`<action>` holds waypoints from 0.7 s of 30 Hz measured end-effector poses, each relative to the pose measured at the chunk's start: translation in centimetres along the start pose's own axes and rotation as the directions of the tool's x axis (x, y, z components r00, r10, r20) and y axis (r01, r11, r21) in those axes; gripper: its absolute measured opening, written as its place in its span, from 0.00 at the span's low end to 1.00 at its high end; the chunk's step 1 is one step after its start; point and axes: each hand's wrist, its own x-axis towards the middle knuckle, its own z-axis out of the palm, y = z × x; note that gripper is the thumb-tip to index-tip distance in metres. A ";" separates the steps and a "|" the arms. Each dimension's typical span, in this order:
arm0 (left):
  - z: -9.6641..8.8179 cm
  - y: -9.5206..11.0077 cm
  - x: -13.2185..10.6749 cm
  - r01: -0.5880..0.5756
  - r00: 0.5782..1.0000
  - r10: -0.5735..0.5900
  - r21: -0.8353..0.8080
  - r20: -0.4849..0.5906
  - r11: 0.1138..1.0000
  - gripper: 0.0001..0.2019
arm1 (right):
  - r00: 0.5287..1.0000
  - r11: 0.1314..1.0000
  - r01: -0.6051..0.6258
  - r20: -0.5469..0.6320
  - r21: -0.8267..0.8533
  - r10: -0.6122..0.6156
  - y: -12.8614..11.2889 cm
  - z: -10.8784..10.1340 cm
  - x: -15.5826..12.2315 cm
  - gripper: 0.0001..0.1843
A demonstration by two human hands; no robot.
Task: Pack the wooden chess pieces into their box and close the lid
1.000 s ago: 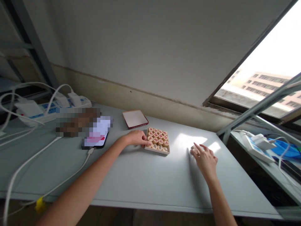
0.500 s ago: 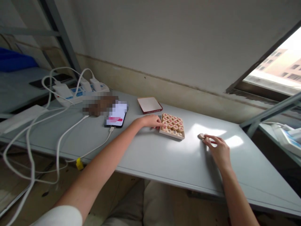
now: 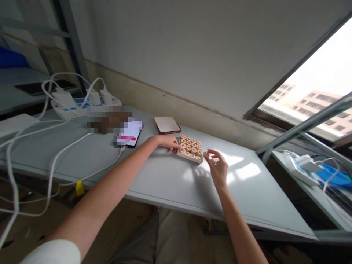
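Our left hand [image 3: 166,143], fingers together, touches rim of wooden tray [image 3: 189,157] of xiangqi pieces [image 3: 191,147]; our right hand [image 3: 217,169] just beside, fingers curled, pinch cannot tell.

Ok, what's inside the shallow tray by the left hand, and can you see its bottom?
The shallow tray holds closely packed round wooden xiangqi pieces with red characters. The pieces hide the tray's bottom, and the left hand covers part of its left end.

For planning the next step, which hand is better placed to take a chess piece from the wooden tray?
Probably the left hand: it touches the wooden tray, while the right hand hovers apart from it, off the tray's right side.
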 end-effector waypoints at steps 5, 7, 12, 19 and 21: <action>0.0 0.0 -0.2 -0.036 0.999 0.036 0.017 0.008 0.999 0.24 | 0.976 0.993 0.102 0.188 0.054 -0.111 -1.8 2.7 0.1 0.13; 0.0 -0.2 -0.1 -0.037 0.999 0.037 0.015 0.007 0.999 0.24 | 0.967 0.990 0.101 0.223 0.097 -0.120 -1.9 3.4 0.1 0.12; 0.0 -0.5 0.1 -0.044 0.999 0.044 0.008 0.007 0.999 0.22 | 0.950 0.983 0.136 0.264 0.126 -0.166 -2.2 3.5 -0.3 0.12; -0.1 -0.9 0.5 -0.069 0.998 0.069 -0.034 -0.001 0.997 0.20 | 0.993 0.933 0.103 0.097 -0.346 -0.074 1.1 -0.5 0.5 0.15; -0.1 -0.8 0.5 -0.067 0.998 0.067 -0.040 -0.006 0.997 0.19 | 0.995 0.866 0.055 0.101 -0.497 -0.005 3.0 -1.7 0.7 0.16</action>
